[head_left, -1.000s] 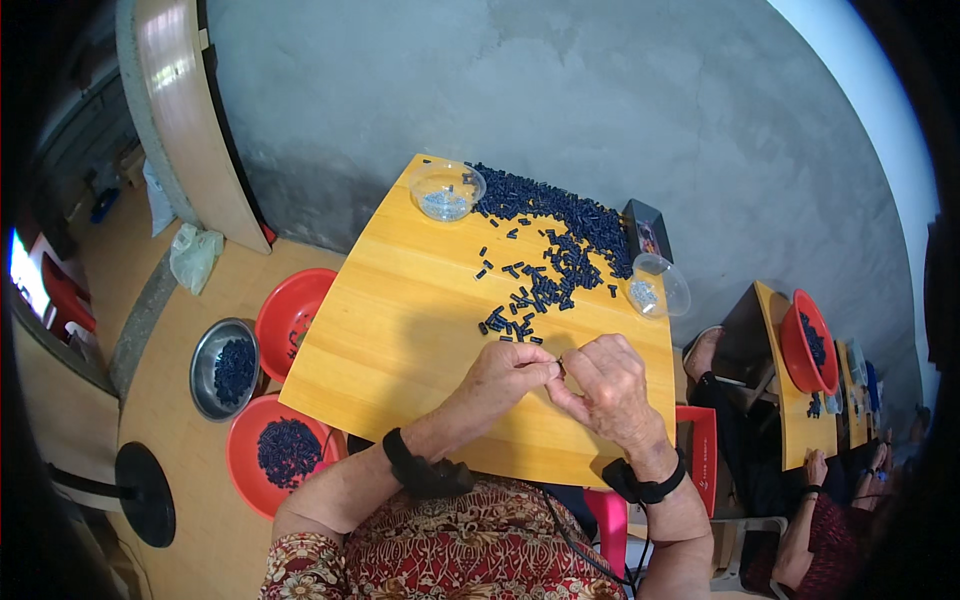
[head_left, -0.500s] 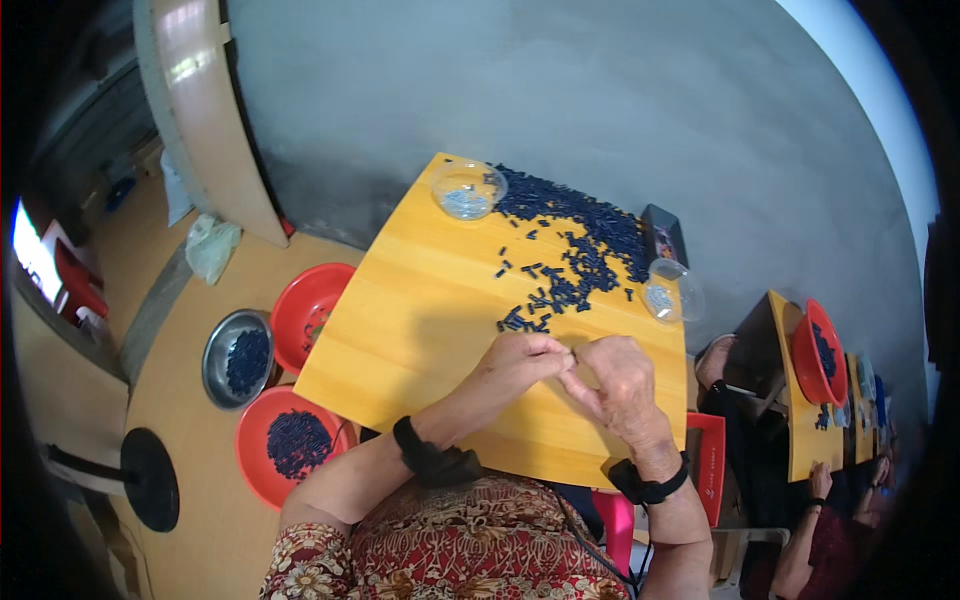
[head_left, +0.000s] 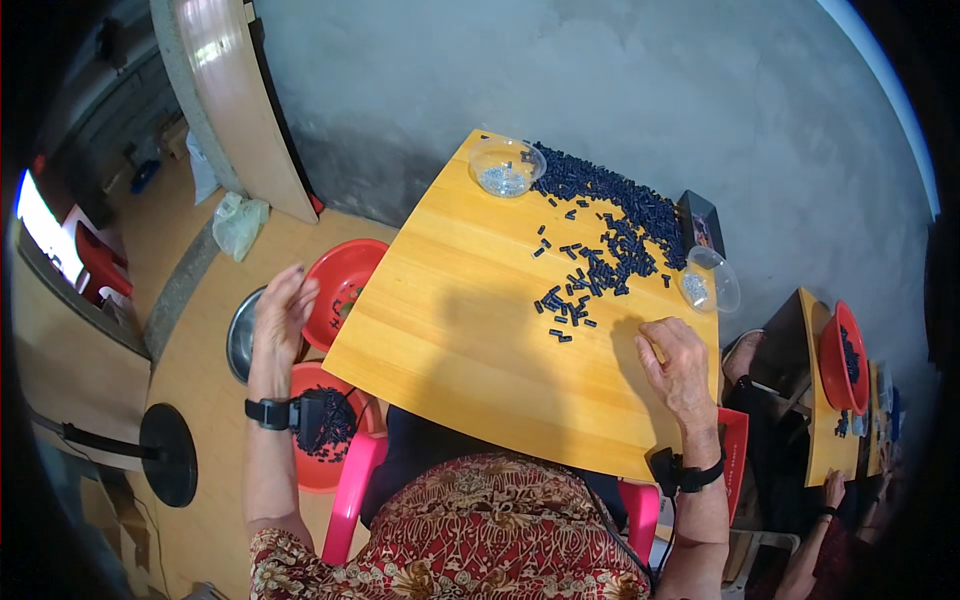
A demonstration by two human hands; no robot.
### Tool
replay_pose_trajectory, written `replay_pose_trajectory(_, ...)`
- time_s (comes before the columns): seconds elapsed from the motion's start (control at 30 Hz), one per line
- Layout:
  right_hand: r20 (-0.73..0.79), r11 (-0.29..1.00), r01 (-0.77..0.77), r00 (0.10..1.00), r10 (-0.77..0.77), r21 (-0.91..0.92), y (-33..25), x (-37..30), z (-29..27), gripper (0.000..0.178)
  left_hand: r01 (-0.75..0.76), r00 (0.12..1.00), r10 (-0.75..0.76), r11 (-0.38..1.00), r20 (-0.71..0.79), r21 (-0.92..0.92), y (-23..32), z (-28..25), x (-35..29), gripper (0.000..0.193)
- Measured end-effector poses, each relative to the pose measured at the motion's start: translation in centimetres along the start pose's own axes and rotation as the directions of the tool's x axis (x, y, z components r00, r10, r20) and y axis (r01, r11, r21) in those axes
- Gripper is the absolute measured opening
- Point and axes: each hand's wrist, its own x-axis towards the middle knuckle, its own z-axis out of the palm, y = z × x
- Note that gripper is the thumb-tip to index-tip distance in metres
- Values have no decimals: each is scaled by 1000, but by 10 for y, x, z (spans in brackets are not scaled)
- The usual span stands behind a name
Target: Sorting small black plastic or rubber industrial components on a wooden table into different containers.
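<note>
My left hand (head_left: pixel 284 312) is raised off the table's left side, above the steel bowl (head_left: pixel 238 335) and beside a red basin (head_left: pixel 350 262) with a few small bits inside. Its fingers are bent together, with a small dark spot at their tips that I cannot make out. Over the right part of the yellow table (head_left: pixel 430 300) hangs my right hand (head_left: pixel 676 362), loosely curled, thumb apart, no object visible in it. Beyond it lie many short black tube-like pieces (head_left: pixel 625 245), heaped at the far edge and scattered nearer. A clear tub (head_left: pixel 697 290) of small silvery parts stands closest to that hand.
Another clear tub (head_left: pixel 503 181) with silvery parts is at the far left corner. A dark box (head_left: pixel 701 222) sits by the heap. A lower red basin (head_left: pixel 310 470) holds black pieces. My pink chair (head_left: pixel 352 495) flanks me. At right, another person's hand (head_left: pixel 833 488) rests near a second table.
My hands were together at the table's middle; they have parted. The left swung out left over the bowls, and the right moved right. The view has shifted slightly.
</note>
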Motion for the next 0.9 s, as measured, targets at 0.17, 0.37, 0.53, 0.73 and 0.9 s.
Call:
replay_pose_trajectory(0.17, 110, 996, -82, 991, 77, 43, 1, 2, 10, 11, 131, 961, -149, 987, -234, -90, -72, -124, 6, 16)
replay_pose_trajectory(0.37, 205, 973, -169, 969, 135, 157, -9, 16, 30, 12, 205, 954, -203, 979, -221, -12, -158, -211, -21, 6)
replay_pose_trajectory(0.53, 233, 950, -241, 953, 194, 196, -11, 29, 45, 11, 254, 947, -181, 928, -265, 274, -184, -232, -31, 10)
replay_pose_trajectory(0.73, 212, 961, -224, 959, 188, 161, 9, 22, 72, 11, -191, 980, 196, 971, -24, 140, -173, -237, -7, 14)
replay_pose_trajectory(0.9, 168, 978, -172, 974, 152, 118, 2, 21, 72, 8, -188, 933, 272, 927, -237, 325, -95, -150, 12, 16)
